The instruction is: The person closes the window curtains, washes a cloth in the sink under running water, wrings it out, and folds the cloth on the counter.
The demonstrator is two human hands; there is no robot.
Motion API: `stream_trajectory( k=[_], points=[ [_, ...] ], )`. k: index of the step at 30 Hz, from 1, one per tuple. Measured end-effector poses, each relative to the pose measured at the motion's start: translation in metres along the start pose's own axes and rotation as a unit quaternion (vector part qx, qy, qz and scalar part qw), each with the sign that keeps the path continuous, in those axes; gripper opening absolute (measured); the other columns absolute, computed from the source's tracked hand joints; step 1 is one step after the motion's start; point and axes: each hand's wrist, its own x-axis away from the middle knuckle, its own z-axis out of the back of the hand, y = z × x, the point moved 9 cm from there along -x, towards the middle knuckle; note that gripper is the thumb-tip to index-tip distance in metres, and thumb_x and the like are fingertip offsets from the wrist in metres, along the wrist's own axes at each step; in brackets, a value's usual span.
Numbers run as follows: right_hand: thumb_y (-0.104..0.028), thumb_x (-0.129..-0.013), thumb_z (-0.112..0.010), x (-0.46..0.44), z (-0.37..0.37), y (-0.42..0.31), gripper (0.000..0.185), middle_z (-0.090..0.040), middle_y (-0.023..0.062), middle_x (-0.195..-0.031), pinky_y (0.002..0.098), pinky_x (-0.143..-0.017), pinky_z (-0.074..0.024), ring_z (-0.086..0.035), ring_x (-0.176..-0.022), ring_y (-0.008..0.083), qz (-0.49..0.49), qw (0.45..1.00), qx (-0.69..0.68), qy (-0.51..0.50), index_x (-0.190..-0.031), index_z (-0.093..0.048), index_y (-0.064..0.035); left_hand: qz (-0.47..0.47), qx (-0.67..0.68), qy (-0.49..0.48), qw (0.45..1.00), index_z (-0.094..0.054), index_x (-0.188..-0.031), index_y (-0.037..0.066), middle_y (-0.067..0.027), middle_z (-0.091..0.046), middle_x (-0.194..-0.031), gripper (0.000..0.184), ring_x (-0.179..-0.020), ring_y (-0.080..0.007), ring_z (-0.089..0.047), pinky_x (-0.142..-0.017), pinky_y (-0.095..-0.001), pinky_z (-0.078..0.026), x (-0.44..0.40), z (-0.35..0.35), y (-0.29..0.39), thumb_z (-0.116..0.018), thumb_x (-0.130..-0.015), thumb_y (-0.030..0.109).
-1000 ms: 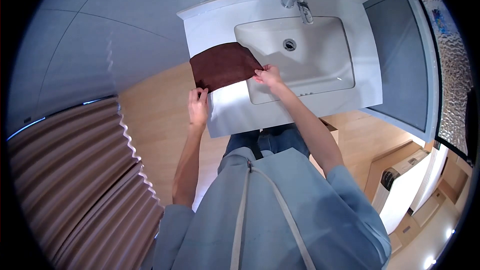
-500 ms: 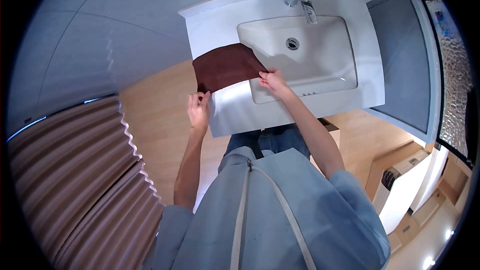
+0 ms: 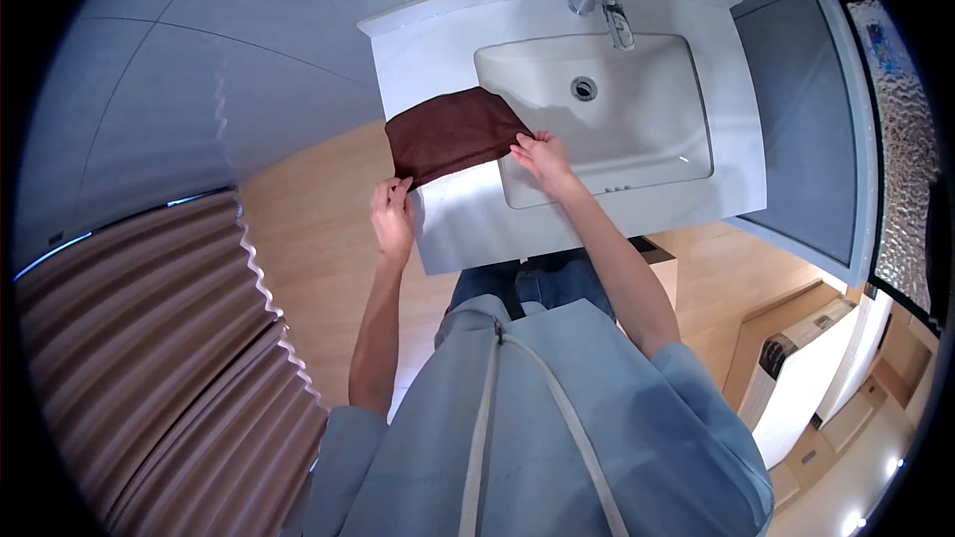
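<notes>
A dark maroon cloth [image 3: 453,134] is spread over the left part of the white washbasin counter [image 3: 463,219], its right corner reaching over the sink's edge. My left hand [image 3: 394,216] pinches the near left corner of the cloth, just off the counter's left edge. With thumb and fingers, my right hand [image 3: 542,159] grips the near right corner above the sink basin [image 3: 637,129]. A fold runs along the cloth's near edge between both hands.
A chrome faucet [image 3: 615,20] stands behind the sink, with a round drain [image 3: 584,89] below it. A pleated brown curtain [image 3: 159,338] hangs at the left. A grey panel [image 3: 796,109] borders the counter's right side. An open white box [image 3: 804,378] sits lower right.
The near edge of the cloth has dropped a little and now shows a fold. Both hands keep their corners, with only slight shifts.
</notes>
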Motion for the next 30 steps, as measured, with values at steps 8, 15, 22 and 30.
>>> stream_trajectory(
  k=[8, 15, 22, 30],
  points=[
    [0.0, -0.088, -0.064, -0.008, 0.011, 0.006, 0.027, -0.06, 0.014, -0.093, 0.0311, -0.064, -0.0594, -0.068, -0.073, 0.0219, 0.008, 0.997, 0.076, 0.002, -0.106, -0.045, 0.0048, 0.18, 0.15, -0.007, 0.972, -0.067, -0.103, 0.001, -0.0152, -0.063, -0.094, 0.02, -0.085, -0.0307, -0.061, -0.076, -0.0372, -0.051, -0.029, -0.016, -0.052, -0.062, -0.086, 0.009],
    [-0.006, -0.09, -0.065, -0.013, 0.013, 0.029, 0.02, -0.061, 0.0091, -0.09, 0.0283, -0.064, -0.0568, -0.065, -0.073, 0.0168, -0.034, 0.998, 0.054, -0.005, -0.102, -0.05, 0.0003, 0.047, 0.053, -0.059, 0.996, -0.067, -0.099, 0.004, -0.0158, -0.063, -0.095, 0.026, -0.091, -0.0338, -0.059, -0.083, -0.0414, -0.048, -0.109, -0.046, -0.059, -0.073, -0.081, 0.021],
    [-0.01, -0.091, -0.065, -0.022, 0.023, 0.054, 0.017, -0.062, 0.0077, -0.091, 0.0292, -0.069, -0.0553, -0.063, -0.076, 0.0168, -0.074, 0.997, 0.013, -0.032, -0.1, -0.053, -0.0023, 0.036, 0.078, -0.145, 0.986, -0.064, -0.087, 0.003, -0.0139, -0.063, -0.086, 0.015, -0.085, -0.0301, -0.058, -0.077, -0.0396, -0.048, -0.129, -0.065, -0.076, -0.074, -0.08, 0.012],
    [-0.026, -0.095, -0.057, -0.022, 0.026, 0.05, 0.032, -0.063, 0.0103, -0.094, 0.0341, -0.072, -0.0548, -0.062, -0.083, 0.0192, -0.079, 0.994, 0.071, 0.001, -0.112, -0.053, -0.0001, 0.096, 0.166, -0.209, 0.959, -0.061, -0.089, 0.0, -0.0143, -0.066, -0.078, 0.013, -0.069, -0.0225, -0.062, -0.066, -0.0346, -0.049, -0.143, -0.084, -0.11, -0.064, -0.09, 0.012]
  ],
)
